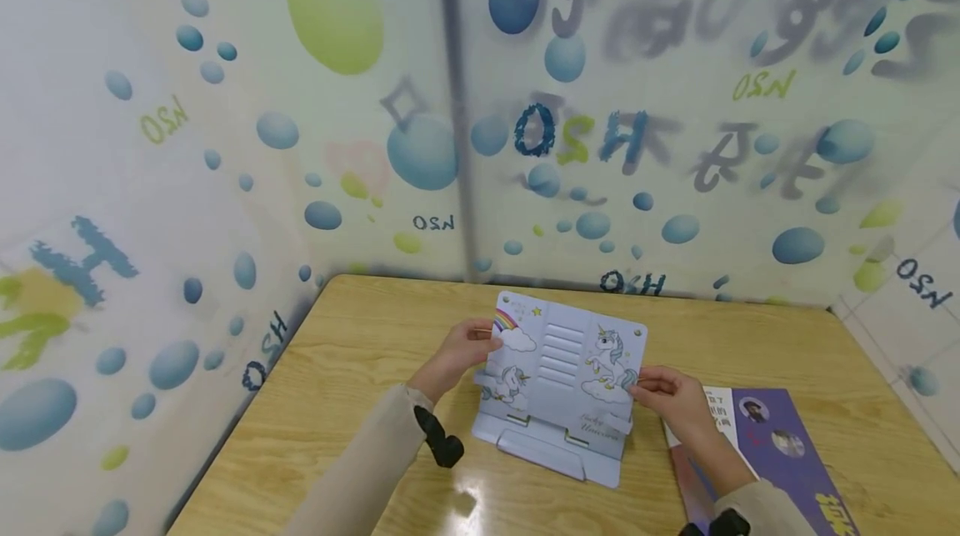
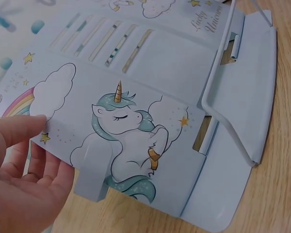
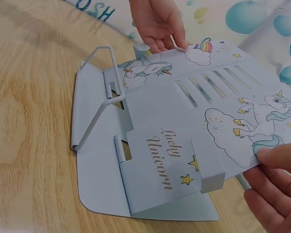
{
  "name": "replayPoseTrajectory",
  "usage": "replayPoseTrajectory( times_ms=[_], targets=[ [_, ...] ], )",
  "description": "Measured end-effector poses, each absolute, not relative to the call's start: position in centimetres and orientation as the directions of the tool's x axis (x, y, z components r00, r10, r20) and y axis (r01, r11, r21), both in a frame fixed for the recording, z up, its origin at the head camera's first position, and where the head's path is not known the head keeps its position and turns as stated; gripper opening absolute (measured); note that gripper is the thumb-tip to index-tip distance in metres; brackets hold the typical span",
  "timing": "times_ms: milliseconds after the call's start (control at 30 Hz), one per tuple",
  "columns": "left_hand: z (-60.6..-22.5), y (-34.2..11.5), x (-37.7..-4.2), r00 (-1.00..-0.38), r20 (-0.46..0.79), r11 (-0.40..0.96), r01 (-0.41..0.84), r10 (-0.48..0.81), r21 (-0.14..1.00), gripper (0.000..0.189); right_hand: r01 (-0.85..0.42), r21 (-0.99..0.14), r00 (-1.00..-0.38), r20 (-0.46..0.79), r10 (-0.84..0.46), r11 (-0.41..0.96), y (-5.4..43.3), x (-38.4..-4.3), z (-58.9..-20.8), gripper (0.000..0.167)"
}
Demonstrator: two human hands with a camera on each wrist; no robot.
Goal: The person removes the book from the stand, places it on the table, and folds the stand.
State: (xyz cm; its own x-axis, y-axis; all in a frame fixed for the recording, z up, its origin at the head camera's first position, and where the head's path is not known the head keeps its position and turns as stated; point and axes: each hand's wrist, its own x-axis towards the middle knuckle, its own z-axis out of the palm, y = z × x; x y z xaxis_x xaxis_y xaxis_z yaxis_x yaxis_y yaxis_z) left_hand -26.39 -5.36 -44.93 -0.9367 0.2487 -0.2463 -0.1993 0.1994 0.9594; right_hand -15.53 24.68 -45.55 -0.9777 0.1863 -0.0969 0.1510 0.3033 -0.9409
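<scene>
A white metal book stand (image 1: 558, 361) printed with unicorns, clouds and a rainbow is on the wooden table, its slotted back panel tilted up from a flat base (image 3: 99, 170). My left hand (image 1: 465, 353) pinches the panel's left edge by the rainbow, thumb on the front and fingers behind. On the opposite edge my right hand (image 1: 671, 398) grips beside the standing unicorn, its thumb (image 3: 276, 156) over the printed face. A bent wire bar (image 3: 99, 99) runs above the base at the front. Small folded clips (image 2: 93, 172) sit at the panel's lower side edges.
A purple and white book (image 1: 787, 453) lies on the table (image 1: 360, 328) to the right, partly under my right forearm. Printed curtain walls (image 1: 375, 144) with blue and green spots close in the table's back and left side.
</scene>
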Motion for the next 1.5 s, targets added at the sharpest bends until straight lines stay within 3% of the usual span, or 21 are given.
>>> replayPoseTrajectory(
  times_ms=[133,433,733,1500],
  targets=[
    [-45.3,-5.2,-26.7,-0.939,-0.253,0.191,-0.211,0.233,0.959,0.036,0.137,-0.956,-0.974,-0.081,0.214,0.261,24.6,-15.8,-45.9,0.038],
    [-45.4,-5.7,-26.2,-0.939,-0.244,0.128,-0.218,0.243,0.967,0.03,0.125,-0.941,-0.973,-0.056,0.222,0.313,24.4,-16.8,-46.0,0.034],
    [-45.7,-6.4,-25.7,-0.942,-0.242,0.087,-0.228,0.233,0.97,0.025,0.078,-0.89,-0.987,-0.005,0.161,0.449,24.2,-18.9,-45.3,0.028],
    [-45.6,-7.4,-23.3,-0.93,-0.206,0.015,-0.212,0.305,0.977,0.019,-0.035,-0.864,-0.997,0.065,0.042,0.502,24.5,-23.3,-45.2,0.022]
  ],
)
